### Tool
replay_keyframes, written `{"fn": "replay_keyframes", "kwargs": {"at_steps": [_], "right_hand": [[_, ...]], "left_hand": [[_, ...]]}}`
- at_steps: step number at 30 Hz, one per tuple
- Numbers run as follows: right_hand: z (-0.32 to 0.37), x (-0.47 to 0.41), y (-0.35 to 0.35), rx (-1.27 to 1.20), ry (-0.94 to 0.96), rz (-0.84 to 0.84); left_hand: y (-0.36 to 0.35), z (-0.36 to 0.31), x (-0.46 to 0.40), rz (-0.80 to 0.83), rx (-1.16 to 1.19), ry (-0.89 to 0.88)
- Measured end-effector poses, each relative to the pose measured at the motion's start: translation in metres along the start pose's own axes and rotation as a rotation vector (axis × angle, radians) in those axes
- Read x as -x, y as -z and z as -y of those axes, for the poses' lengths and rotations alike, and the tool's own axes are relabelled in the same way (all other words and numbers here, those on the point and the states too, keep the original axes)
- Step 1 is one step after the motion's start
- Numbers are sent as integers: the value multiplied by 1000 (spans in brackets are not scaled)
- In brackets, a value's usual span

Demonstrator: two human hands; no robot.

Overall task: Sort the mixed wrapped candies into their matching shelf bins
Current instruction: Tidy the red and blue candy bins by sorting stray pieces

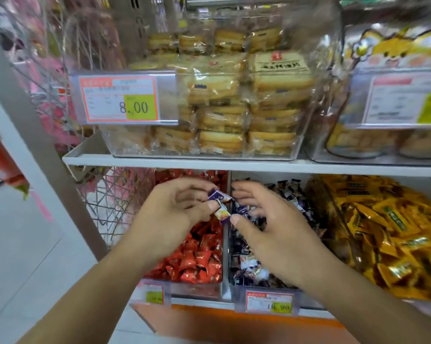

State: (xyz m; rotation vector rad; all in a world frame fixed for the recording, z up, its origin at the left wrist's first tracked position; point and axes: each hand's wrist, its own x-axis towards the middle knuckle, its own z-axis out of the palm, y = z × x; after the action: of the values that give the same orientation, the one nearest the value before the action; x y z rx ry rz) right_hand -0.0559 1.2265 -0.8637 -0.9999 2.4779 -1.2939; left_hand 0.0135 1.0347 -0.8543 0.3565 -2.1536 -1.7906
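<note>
Lower shelf, three clear bins side by side: a bin of red candies (197, 259) at left, a middle bin of dark purple candies (249, 254), and a bin of yellow candies (388, 234) at right. The left hand (174, 214) hovers above the divider between the red and purple bins, its fingers curled, pinching a small cluster of purple-wrapped candies (220, 203) between thumb and fingertips; the exact count is unclear, at least two wrappers showing. The right hand (266, 227) hangs over the purple bin just beside the held candies, fingers spread and loosely bent, thumb tip near the lowest wrapper, gripping nothing visible. Price labels: one yellow-and-white tag (269, 304) on the front of the purple bin, another tag (154, 295) on the red bin. Upper shelf (159, 161): a clear box of wrapped biscuits (244, 120), stacked, with a large price card (118, 99) reading 8.00; to its right a second clear container of snack packs (383, 95). At far left, a wire basket (110, 207) with pink items, blurred.
</note>
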Motion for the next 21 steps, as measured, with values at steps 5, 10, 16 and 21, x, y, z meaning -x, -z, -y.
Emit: {"fn": "replay_keyframes", "kwargs": {"at_steps": [5, 10, 16, 21], "right_hand": [[-4, 7, 9, -95, -5, -43], [-10, 14, 32, -75, -44, -170], [-22, 9, 48, 286, -156, -203], [-14, 9, 37, 288, -87, -125]], "left_hand": [[-24, -5, 18, 69, 43, -1], [-33, -2, 17, 26, -9, -6], [-45, 1, 16, -28, -173, -75], [-46, 7, 9, 8, -550, -188]]}}
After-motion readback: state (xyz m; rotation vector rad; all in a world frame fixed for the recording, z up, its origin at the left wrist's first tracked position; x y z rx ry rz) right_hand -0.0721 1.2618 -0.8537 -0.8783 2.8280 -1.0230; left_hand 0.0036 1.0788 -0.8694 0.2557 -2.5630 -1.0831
